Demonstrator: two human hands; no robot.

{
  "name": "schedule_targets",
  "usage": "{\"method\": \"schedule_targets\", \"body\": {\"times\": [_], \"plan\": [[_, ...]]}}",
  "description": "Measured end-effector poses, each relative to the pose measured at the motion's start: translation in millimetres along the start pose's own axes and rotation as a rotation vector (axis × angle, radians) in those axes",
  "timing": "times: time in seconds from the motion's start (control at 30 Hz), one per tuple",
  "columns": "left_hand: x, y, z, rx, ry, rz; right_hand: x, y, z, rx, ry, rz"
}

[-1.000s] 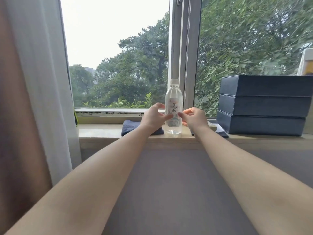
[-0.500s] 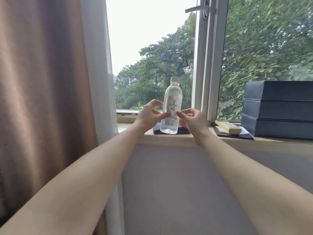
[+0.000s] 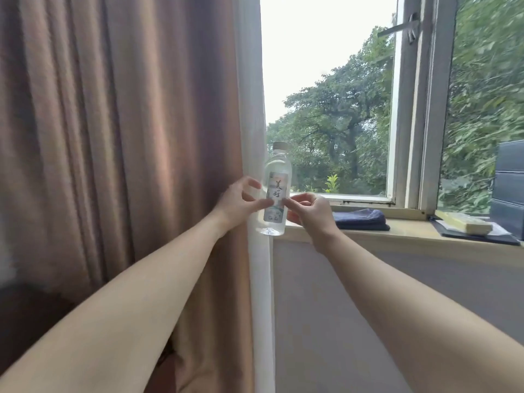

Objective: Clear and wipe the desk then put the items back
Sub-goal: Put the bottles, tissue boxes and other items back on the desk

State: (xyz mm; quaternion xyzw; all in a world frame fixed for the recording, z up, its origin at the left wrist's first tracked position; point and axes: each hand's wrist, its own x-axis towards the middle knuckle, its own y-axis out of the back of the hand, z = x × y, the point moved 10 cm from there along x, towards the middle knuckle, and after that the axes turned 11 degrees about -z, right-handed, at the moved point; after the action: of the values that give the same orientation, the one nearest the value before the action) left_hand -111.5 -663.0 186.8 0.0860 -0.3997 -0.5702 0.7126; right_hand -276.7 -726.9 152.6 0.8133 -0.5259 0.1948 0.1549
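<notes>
Bottle [image 3: 274, 191]: capped, clear contents | label reads 美好 | your left hand [image 3: 238, 202] and right hand [image 3: 309, 212] pinch it, fingers either side | slightly tilted at windowsill [image 3: 411, 232] left end, against curtain [image 3: 127, 137] edge

Bottle [image 3: 276, 194] now off the sill [image 3: 411, 230], leftward

- brown curtain [image 3: 113, 137] covers the whole left side
- thin white sheer [image 3: 251, 109] right beside it
- pale-framed window [image 3: 422, 109], handle [image 3: 399, 26] up top, leafy trees [image 3: 340, 123] and washed-out bright sky outside
- beige windowsill [image 3: 411, 232], plain grey wall [image 3: 425, 293] underneath
</notes>
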Motion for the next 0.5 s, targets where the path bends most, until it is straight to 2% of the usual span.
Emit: {"method": "schedule_targets", "body": {"times": [0.5], "plan": [[-95.6, 123.2, -56.4, 0.094, 0.102, 0.161, -3.6, -160.3, 5.6, 0.130, 0.005, -0.182]]}}
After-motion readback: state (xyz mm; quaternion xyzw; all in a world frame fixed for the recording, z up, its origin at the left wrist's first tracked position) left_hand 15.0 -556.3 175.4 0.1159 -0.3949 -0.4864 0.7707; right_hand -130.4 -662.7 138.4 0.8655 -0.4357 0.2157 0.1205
